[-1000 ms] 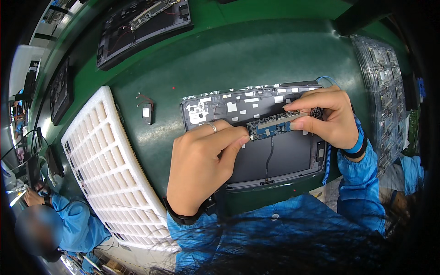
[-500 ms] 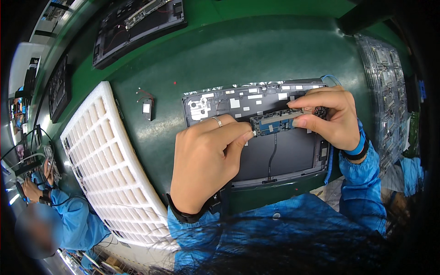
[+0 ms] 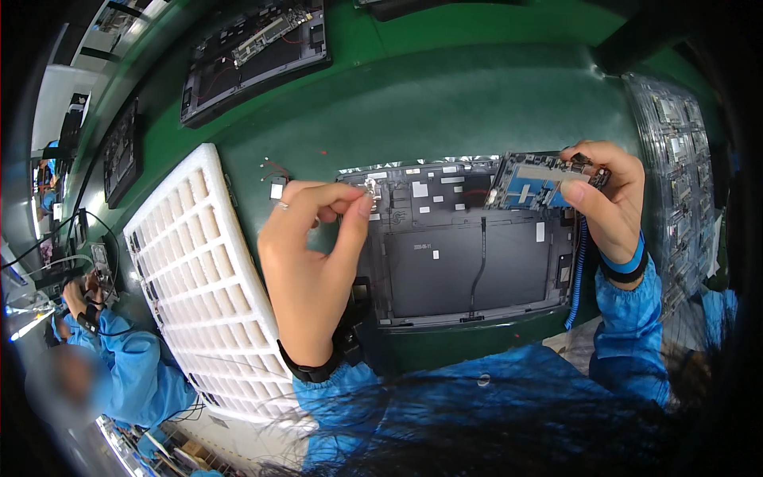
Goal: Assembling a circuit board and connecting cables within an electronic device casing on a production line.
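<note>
My right hand [image 3: 616, 195] grips a circuit board [image 3: 520, 193] with a blue area by its right end, thumb in front and fingers behind. The board is raised and tilted over the upper right of a dark grey tablet housing [image 3: 429, 286]. A thin black flat cable [image 3: 481, 266] runs up the inside of that housing. My left hand [image 3: 310, 246] is above the housing's upper left corner, thumb and forefinger pinched together. Whatever lies between those fingertips is too small to make out against the silvery patch behind.
A white foam tray [image 3: 211, 274] with many slots lies at left. Beside it is a small wired part [image 3: 276, 191], partly behind my left hand. Clear plastic trays of boards [image 3: 671, 151] stand at right. Another open housing [image 3: 262, 79] lies at the back; a co-worker [image 3: 127, 358] sits far left.
My left hand has let go of the board and moved left and up. My right hand has lifted the board up and right, tilting it, which uncovers more of the housing.
</note>
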Tool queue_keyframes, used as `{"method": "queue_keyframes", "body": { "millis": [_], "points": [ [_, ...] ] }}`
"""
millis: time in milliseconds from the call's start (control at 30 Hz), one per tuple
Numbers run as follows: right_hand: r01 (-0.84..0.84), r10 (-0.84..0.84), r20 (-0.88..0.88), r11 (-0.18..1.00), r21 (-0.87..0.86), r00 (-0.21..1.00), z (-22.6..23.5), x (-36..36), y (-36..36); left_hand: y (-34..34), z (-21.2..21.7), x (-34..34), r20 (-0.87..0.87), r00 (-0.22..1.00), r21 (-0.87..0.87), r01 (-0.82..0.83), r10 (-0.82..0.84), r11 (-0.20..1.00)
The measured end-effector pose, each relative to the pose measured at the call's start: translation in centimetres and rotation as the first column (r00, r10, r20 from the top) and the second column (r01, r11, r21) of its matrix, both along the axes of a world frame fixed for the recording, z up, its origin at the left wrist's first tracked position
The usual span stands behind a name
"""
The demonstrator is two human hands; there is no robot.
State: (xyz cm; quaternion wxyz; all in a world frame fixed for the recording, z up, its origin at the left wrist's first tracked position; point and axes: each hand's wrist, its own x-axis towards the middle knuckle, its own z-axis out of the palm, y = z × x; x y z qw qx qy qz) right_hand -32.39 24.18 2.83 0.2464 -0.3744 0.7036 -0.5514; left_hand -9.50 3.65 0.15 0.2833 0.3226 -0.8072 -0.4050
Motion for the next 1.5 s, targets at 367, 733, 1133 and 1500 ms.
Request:
{"method": "queue_keyframes", "body": {
  "millis": [367, 733, 1133, 1500],
  "points": [
    [-0.093, 0.093, -0.039, 0.996, 0.007, 0.995, -1.0, 0.5, -0.6, 1.6, -0.1, -1.6, 0.274, 0.962, -0.152, 0.047, -0.003, 0.987],
    [-0.14, 0.142, -0.068, 0.99, 0.026, 0.988, -0.8, 0.3, -0.6, 2.0, 0.1, -1.1, 0.175, 0.979, 0.057, 0.092, -0.101, 0.994],
    [-0.12, 0.122, -0.101, 0.992, 0.024, 0.987, -1.1, 0.5, -0.8, 3.1, -0.3, -2.1, 0.262, 0.96, -0.197, -0.051, 0.103, 0.979],
    [-0.133, 0.138, -0.105, 0.99, 0.048, 0.985, -0.8, 0.5, -0.7, 3.1, 0.2, -2.0, 0.244, 0.97, -0.048, 0.019, -0.006, 0.999]
  ]
}}
